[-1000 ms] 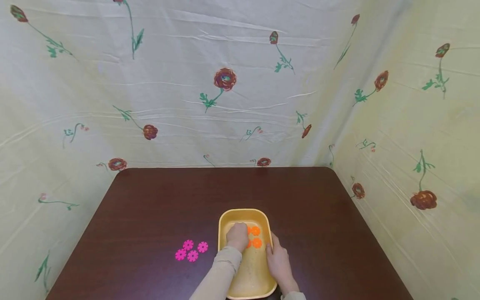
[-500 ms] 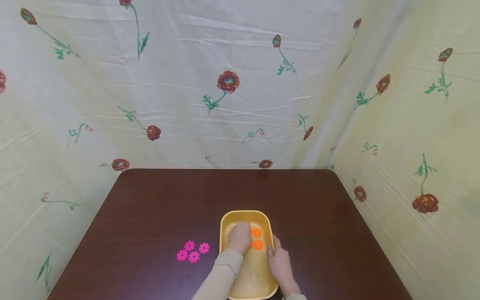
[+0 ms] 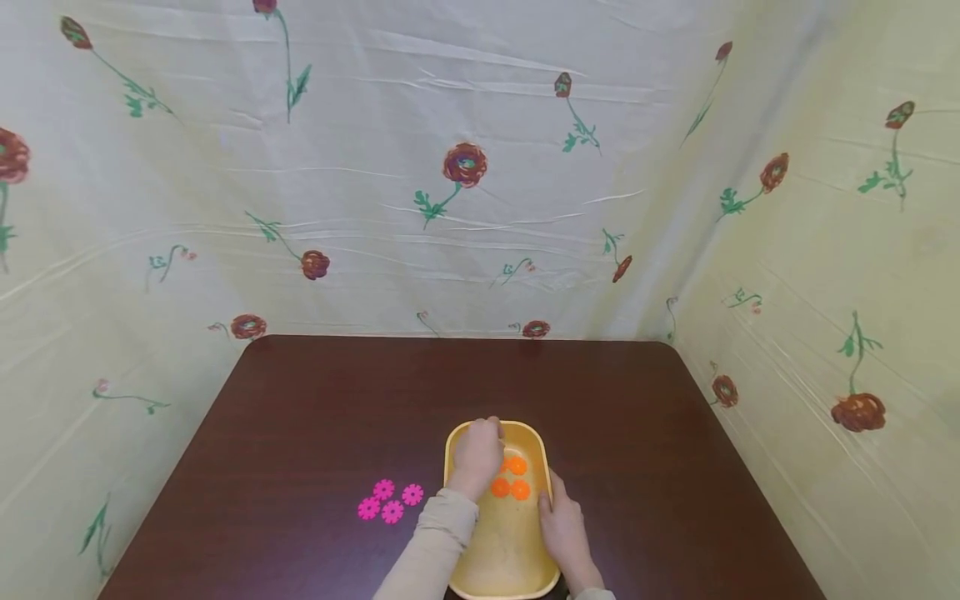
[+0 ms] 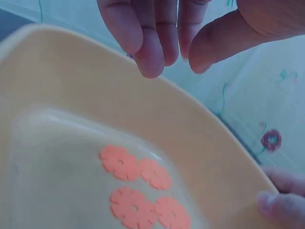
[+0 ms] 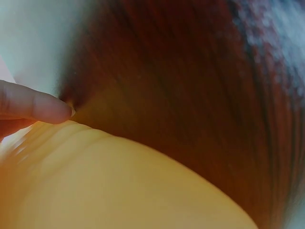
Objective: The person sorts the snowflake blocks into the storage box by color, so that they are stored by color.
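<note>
A yellow tray (image 3: 504,550) lies on the dark wooden table (image 3: 315,417), near its front edge. Several orange flower-shaped discs (image 3: 510,479) lie flat in the tray's far half; the left wrist view shows these orange discs (image 4: 143,191) side by side on the tray's floor. My left hand (image 3: 480,442) hovers over the tray's far end. Its fingers (image 4: 152,43) and thumb are bent close together with nothing between them. My right hand (image 3: 562,525) grips the tray's right rim, thumb on the inner side. In the right wrist view one finger (image 5: 33,107) rests against the tray wall (image 5: 119,191).
Several pink flower discs (image 3: 390,502) lie in a cluster on the table left of the tray. Flower-printed cloth (image 3: 465,167) hangs behind the table and along its right side. The dark tabletop stretches bare to the far edge.
My left hand has moved from over the orange discs toward the tray's far rim, uncovering them. The right hand stays on the rim.
</note>
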Demonstrator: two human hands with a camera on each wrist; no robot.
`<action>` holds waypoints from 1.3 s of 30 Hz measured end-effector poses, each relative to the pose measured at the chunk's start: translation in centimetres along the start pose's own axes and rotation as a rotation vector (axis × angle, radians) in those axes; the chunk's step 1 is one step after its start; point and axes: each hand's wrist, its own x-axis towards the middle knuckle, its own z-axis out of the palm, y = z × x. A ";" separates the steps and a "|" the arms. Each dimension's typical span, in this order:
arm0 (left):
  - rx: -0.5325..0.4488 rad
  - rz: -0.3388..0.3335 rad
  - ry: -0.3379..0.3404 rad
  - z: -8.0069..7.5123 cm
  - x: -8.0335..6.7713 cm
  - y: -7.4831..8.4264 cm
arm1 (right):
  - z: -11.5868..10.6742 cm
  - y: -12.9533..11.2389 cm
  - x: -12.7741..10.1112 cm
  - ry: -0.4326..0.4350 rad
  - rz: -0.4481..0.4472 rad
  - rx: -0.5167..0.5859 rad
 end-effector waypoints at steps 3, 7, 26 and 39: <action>0.005 0.001 0.060 -0.8 -0.2 -0.9 | 0.0 0.0 -0.1 -0.011 0.007 0.002; -0.011 -0.051 0.105 -1.9 -0.6 -2.6 | 0.0 -0.1 -0.1 -0.019 0.020 0.007; 0.099 -0.106 0.136 -2.7 -4.4 -9.3 | -0.1 0.0 0.1 -0.036 0.028 0.002; 0.154 -0.118 0.026 -1.3 -6.4 -11.3 | 0.2 0.0 0.0 -0.023 0.016 -0.007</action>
